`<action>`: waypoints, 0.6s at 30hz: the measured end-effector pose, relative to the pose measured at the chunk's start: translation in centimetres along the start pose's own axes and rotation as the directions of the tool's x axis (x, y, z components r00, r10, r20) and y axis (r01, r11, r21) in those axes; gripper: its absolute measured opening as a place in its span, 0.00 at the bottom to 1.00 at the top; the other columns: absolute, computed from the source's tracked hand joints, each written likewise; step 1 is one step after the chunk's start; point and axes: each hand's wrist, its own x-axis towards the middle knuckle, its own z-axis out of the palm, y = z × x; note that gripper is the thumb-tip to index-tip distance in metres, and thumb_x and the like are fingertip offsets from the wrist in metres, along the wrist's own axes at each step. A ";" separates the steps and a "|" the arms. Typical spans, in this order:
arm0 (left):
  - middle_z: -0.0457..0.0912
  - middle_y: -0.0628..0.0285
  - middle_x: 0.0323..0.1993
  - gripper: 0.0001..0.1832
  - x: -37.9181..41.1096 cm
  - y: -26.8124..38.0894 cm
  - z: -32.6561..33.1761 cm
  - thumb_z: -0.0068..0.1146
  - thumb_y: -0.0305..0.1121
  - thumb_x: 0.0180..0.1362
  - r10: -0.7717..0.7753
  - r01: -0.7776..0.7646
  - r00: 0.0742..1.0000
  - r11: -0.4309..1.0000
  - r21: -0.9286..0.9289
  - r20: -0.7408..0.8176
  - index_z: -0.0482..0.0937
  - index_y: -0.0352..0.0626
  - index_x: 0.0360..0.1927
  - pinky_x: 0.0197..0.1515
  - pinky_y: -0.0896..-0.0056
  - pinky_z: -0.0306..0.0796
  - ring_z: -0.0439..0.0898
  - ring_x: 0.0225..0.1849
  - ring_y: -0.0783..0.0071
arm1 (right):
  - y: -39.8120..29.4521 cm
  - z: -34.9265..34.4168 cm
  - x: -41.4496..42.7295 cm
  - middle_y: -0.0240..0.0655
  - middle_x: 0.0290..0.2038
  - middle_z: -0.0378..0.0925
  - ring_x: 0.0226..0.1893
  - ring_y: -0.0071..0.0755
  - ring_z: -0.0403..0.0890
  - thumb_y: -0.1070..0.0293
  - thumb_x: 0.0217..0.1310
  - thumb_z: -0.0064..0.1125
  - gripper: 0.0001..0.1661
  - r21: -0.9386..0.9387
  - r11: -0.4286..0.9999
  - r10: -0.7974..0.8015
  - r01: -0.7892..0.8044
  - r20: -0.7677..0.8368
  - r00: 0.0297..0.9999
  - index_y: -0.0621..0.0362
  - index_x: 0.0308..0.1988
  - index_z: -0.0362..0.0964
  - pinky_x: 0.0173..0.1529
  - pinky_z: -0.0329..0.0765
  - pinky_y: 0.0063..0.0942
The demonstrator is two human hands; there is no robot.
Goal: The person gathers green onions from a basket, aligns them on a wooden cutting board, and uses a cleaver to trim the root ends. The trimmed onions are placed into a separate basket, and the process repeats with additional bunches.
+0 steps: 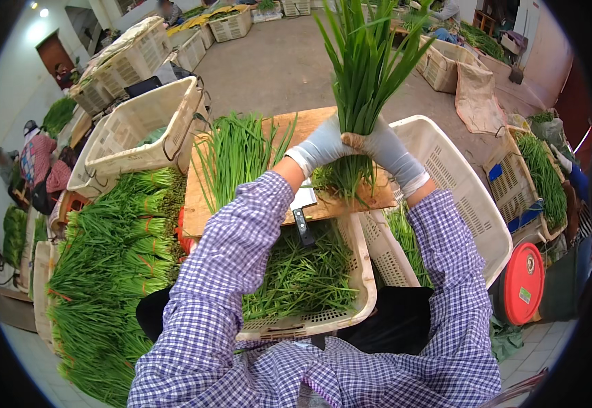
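Both my gloved hands grip a thick bunch of long green leaves, which look like garlic chives (362,76), above the right part of a wooden board (296,122). My left hand (324,143) clasps it from the left and my right hand (390,150) from the right, with the bunch's lower ends hanging just over the board. Loose chives (237,153) lie on the board's left side. A cleaver (303,211) rests at the near edge, its black handle sticking out over a white plastic crate (365,285) of green trimmings (301,275); my left forearm hides part of these.
Banded bundles of chives (117,270) are piled at my left. A white crate (143,132) stands behind them, and another large crate (459,204) leans at the right. Beside that is a drum with a red lid (524,283). Other people (46,158) sit around the room's edges.
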 end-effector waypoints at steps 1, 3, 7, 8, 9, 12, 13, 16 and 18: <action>0.81 0.63 0.51 0.34 0.1 0.4 0.4 0.77 0.32 0.43 -0.016 0.015 1.000 0.995 0.096 0.017 0.75 0.42 0.55 0.57 0.67 0.71 0.77 0.53 0.72 | 0.3 0.0 -0.2 0.46 0.55 0.74 0.56 0.44 0.75 0.42 0.41 0.77 0.55 -0.034 0.999 0.003 -0.003 0.008 1.000 0.61 0.61 0.61 0.60 0.71 0.35; 0.82 0.61 0.49 0.30 0.6 0.8 1.0 0.75 0.31 0.45 0.042 -0.043 0.999 0.997 0.062 0.025 0.76 0.42 0.54 0.56 0.68 0.72 0.77 0.52 0.71 | -1.0 -0.8 -0.5 0.47 0.53 0.76 0.55 0.46 0.76 0.40 0.41 0.77 0.54 -0.063 0.996 0.059 -0.060 -0.026 0.998 0.62 0.59 0.63 0.59 0.71 0.36; 0.83 0.59 0.48 0.25 1.4 2.1 2.2 0.72 0.31 0.48 0.069 -0.075 0.995 0.992 0.100 0.068 0.78 0.42 0.51 0.54 0.68 0.73 0.79 0.51 0.69 | -4.7 -2.0 -0.6 0.48 0.49 0.79 0.51 0.46 0.80 0.44 0.42 0.77 0.50 -0.122 0.990 0.063 -0.075 -0.101 0.993 0.63 0.57 0.66 0.54 0.75 0.36; 0.83 0.58 0.48 0.24 1.4 2.9 2.3 0.72 0.31 0.49 0.100 -0.108 0.994 0.980 0.166 0.052 0.78 0.42 0.51 0.54 0.68 0.73 0.79 0.51 0.69 | -6.0 -1.9 -0.4 0.49 0.48 0.80 0.49 0.45 0.80 0.45 0.43 0.77 0.48 -0.079 0.997 0.008 -0.018 -0.134 0.991 0.63 0.56 0.67 0.53 0.76 0.36; 0.83 0.58 0.48 0.23 0.7 3.7 2.3 0.71 0.32 0.50 0.115 -0.121 0.993 0.966 0.228 0.040 0.79 0.42 0.50 0.53 0.68 0.74 0.80 0.51 0.69 | -7.3 -1.3 -0.7 0.49 0.46 0.80 0.48 0.45 0.81 0.46 0.44 0.77 0.46 -0.027 0.999 -0.030 0.026 -0.165 0.986 0.63 0.55 0.68 0.51 0.76 0.36; 0.78 0.55 0.56 0.25 -2.0 8.5 2.9 0.64 0.40 0.56 -0.089 0.000 0.981 0.890 0.457 0.174 0.76 0.40 0.55 0.60 0.70 0.68 0.76 0.57 0.67 | -11.7 0.2 -2.7 0.46 0.34 0.83 0.36 0.37 0.83 0.59 0.50 0.70 0.23 -0.120 0.990 0.032 -0.075 -0.326 0.945 0.67 0.40 0.77 0.43 0.78 0.35; 0.75 0.53 0.60 0.28 -3.8 14.4 1.1 0.62 0.41 0.58 -0.386 0.291 0.869 0.905 0.309 0.309 0.73 0.38 0.60 0.64 0.69 0.66 0.73 0.61 0.66 | -13.5 0.3 -3.8 0.44 0.32 0.83 0.34 0.32 0.82 0.63 0.51 0.67 0.20 -0.062 0.987 0.120 -0.146 -0.308 0.944 0.67 0.39 0.78 0.39 0.79 0.32; 0.67 0.47 0.66 0.41 -9.6 13.6 -3.1 0.58 0.51 0.60 -0.181 0.137 0.949 0.974 0.179 0.260 0.60 0.33 0.68 0.71 0.66 0.57 0.65 0.69 0.60 | -15.6 -0.9 -5.4 0.38 0.35 0.83 0.33 0.26 0.82 0.63 0.54 0.66 0.20 0.230 0.968 0.126 -0.098 -0.108 0.986 0.64 0.45 0.79 0.37 0.79 0.26; 0.65 0.46 0.67 0.49 -11.1 11.8 -5.0 0.58 0.61 0.58 -0.038 0.060 0.994 0.973 -0.224 0.103 0.56 0.34 0.70 0.73 0.62 0.54 0.63 0.70 0.57 | -16.2 -0.9 -6.1 0.34 0.38 0.83 0.34 0.23 0.81 0.62 0.58 0.64 0.22 0.379 0.909 0.176 -0.175 0.032 0.984 0.63 0.50 0.78 0.40 0.79 0.23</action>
